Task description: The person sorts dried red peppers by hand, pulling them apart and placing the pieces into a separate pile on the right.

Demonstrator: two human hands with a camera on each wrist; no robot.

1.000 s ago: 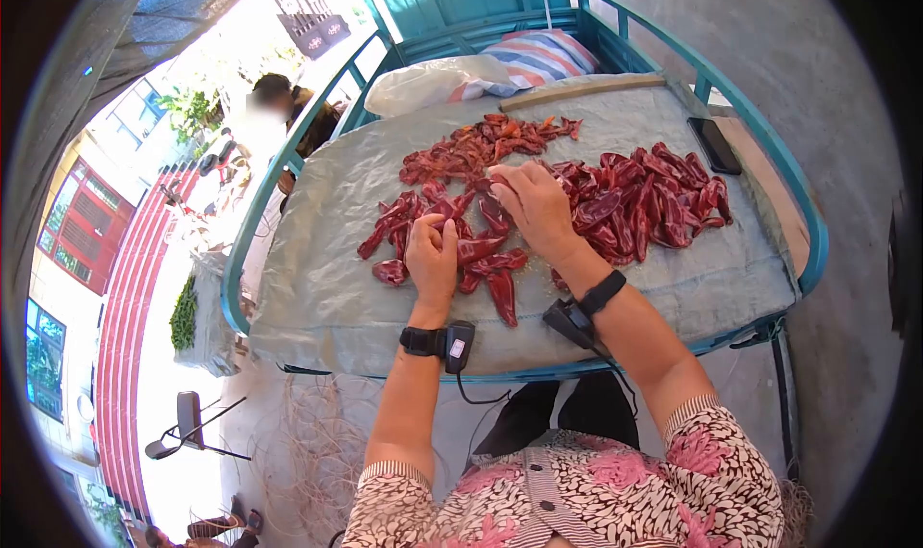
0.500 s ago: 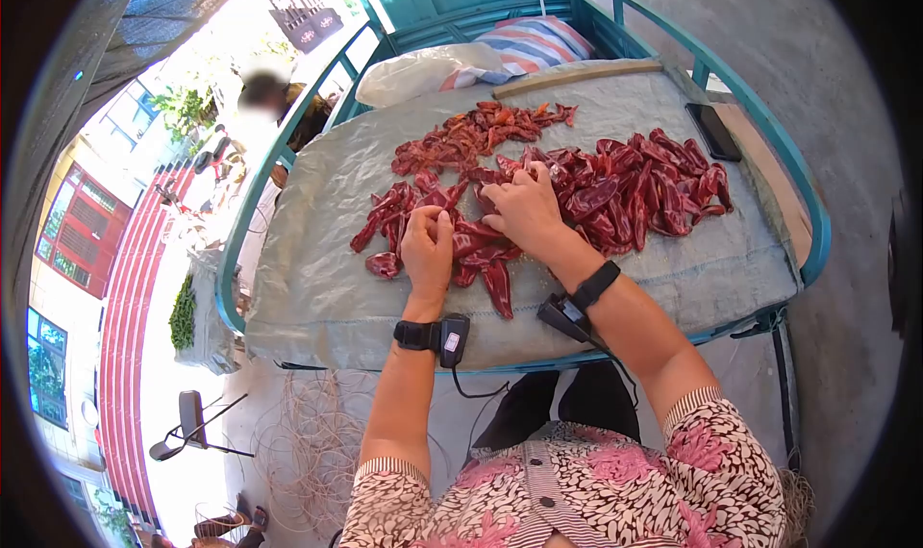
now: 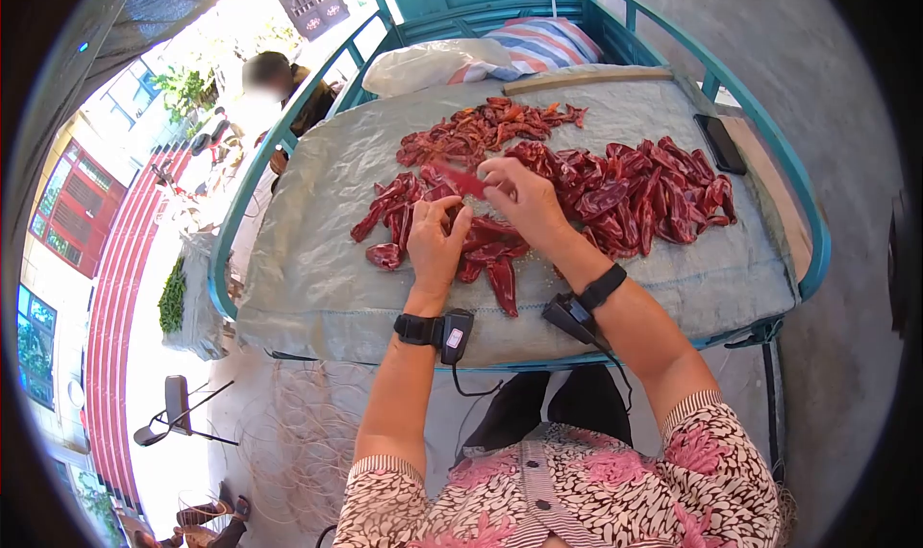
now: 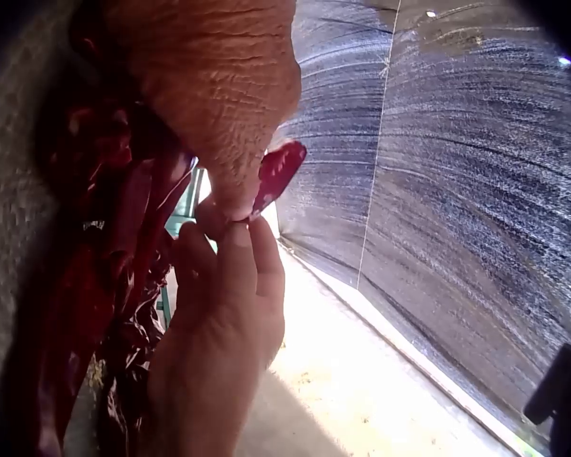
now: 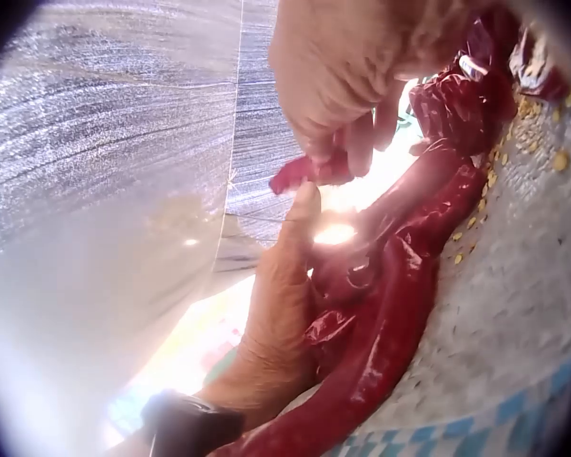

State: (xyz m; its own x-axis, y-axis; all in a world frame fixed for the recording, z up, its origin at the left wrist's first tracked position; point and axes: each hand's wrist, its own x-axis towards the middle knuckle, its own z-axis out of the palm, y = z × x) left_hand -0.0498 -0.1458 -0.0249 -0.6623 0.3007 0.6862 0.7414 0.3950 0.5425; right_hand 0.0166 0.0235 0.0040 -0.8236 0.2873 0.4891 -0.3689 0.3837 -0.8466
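Note:
In the head view my right hand (image 3: 524,197) pinches a blurred red pepper piece (image 3: 461,179) by its right end, above the heaps. Just below it, my left hand (image 3: 437,245) has its thumb and index finger bent toward each other. The left wrist view has the piece (image 4: 280,175) at the meeting fingertips of my left hand (image 4: 209,86) and right hand (image 4: 224,333). In the right wrist view, the piece (image 5: 309,173) lies between my right hand's fingers (image 5: 347,76) and my left hand's thumb (image 5: 300,224). Whole red peppers (image 3: 502,284) lie beneath.
A larger heap of red peppers (image 3: 649,192) lies right of my hands, and split orange-red pieces (image 3: 500,120) lie beyond. A phone (image 3: 719,144) is near the right rail (image 3: 764,130). Sacks (image 3: 437,65) stand at the back. Another person (image 3: 312,101) is at the left.
My right hand has risen from the peppers, and a red piece now shows at its fingertips. My left hand stays low in front, its thumb and index finger now forming a wider curve.

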